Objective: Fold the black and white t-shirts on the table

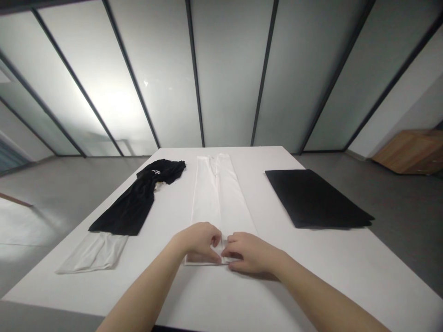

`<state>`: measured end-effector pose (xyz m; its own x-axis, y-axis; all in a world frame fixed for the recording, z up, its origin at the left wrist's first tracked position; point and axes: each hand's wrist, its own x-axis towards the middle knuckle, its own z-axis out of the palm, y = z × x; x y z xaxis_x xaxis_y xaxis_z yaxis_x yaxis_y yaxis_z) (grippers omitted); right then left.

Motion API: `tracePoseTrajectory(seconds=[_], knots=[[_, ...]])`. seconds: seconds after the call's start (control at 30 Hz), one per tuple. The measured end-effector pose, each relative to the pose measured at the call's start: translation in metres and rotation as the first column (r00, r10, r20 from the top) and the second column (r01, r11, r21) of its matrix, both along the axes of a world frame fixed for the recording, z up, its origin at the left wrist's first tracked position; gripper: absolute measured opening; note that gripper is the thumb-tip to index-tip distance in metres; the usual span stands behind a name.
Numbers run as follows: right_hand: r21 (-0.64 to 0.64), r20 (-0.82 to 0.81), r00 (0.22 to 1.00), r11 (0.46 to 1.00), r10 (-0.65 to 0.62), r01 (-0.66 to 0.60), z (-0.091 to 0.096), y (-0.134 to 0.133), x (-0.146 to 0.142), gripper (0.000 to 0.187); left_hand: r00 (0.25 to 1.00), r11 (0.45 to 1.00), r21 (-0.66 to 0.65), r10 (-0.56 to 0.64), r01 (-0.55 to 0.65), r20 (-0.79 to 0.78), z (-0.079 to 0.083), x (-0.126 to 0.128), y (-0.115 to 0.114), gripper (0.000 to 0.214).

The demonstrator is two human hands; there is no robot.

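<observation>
A long white garment [206, 198] lies flat down the middle of the table, its two sides folded in so that they meet along a centre line. Its kind is not clear from this side. At its near hem, my left hand [200, 242] has curled fingers and a thumb on the cloth just left of that line. My right hand [249, 253] faces it from the right, fingers bent and thumb at the hem, gripping the cloth edge. Both hands are close together, fingertips almost meeting. The cloth between the fingertips is partly hidden.
The white table [166, 221] bears a black T-shirt [129, 203] with white print at the left, partly over another white cloth [93, 251]. Black flat boards or sheets [316, 198] lie at the right. Frosted glass panels [228, 74] stand behind, with a wooden cabinet [410, 151] beyond.
</observation>
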<state>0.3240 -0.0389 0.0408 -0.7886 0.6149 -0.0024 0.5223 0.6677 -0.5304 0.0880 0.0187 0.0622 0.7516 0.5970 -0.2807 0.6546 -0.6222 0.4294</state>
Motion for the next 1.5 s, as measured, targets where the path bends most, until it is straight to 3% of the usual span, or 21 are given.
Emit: tracePoseTrajectory(seconds=[0.17, 0.3, 0.53, 0.8, 1.07, 1.2, 1.33, 1.43, 1.5], knots=[[-0.001, 0.018, 0.997, 0.997, -0.079, 0.079, -0.001, 0.000, -0.003, 0.017, 0.998, 0.998, -0.019, -0.053, 0.052, -0.042, -0.001, 0.009, -0.009, 0.036], [0.023, -0.020, 1.000, 0.999, -0.024, 0.024, -0.007, 0.001, -0.003, 0.005, 0.993, 0.992, 0.053, -0.109, 0.111, -0.037, -0.005, 0.015, -0.015, 0.020], [0.056, -0.032, 0.999, 0.998, -0.006, 0.008, -0.006, 0.001, 0.000, 0.014, 0.991, 0.982, 0.131, -0.135, 0.137, -0.021, -0.003, 0.014, -0.017, 0.013], [0.054, -0.012, 0.999, 0.998, 0.038, -0.038, -0.007, 0.000, -0.002, 0.012, 0.990, 0.989, 0.048, -0.141, 0.142, -0.015, 0.000, 0.013, -0.015, 0.006], [0.070, -0.130, 0.990, 0.997, 0.045, -0.036, -0.007, -0.001, -0.002, 0.018, 0.990, 0.991, 0.010, -0.131, 0.131, 0.046, 0.000, 0.011, -0.014, 0.007], [0.015, -0.154, 0.983, 0.995, 0.098, -0.097, -0.007, -0.002, -0.001, 0.019, 0.989, 0.989, -0.017, -0.146, 0.146, 0.000, -0.005, 0.016, -0.016, 0.027], [0.082, -0.135, 0.990, 0.996, -0.031, 0.042, -0.003, 0.003, 0.007, 0.017, 0.996, 0.997, 0.006, -0.082, 0.082, 0.046, 0.000, 0.008, -0.009, 0.034], [0.165, -0.182, 0.961, 0.957, -0.210, 0.240, -0.004, 0.012, 0.014, 0.019, 0.994, 0.986, 0.158, 0.029, -0.045, 0.104, 0.000, -0.003, 0.004, 0.031], [0.197, -0.234, 0.921, 0.913, -0.311, 0.358, -0.011, 0.018, 0.019, 0.021, 0.981, 0.948, 0.284, 0.097, -0.143, 0.171, -0.008, -0.010, 0.014, 0.025]])
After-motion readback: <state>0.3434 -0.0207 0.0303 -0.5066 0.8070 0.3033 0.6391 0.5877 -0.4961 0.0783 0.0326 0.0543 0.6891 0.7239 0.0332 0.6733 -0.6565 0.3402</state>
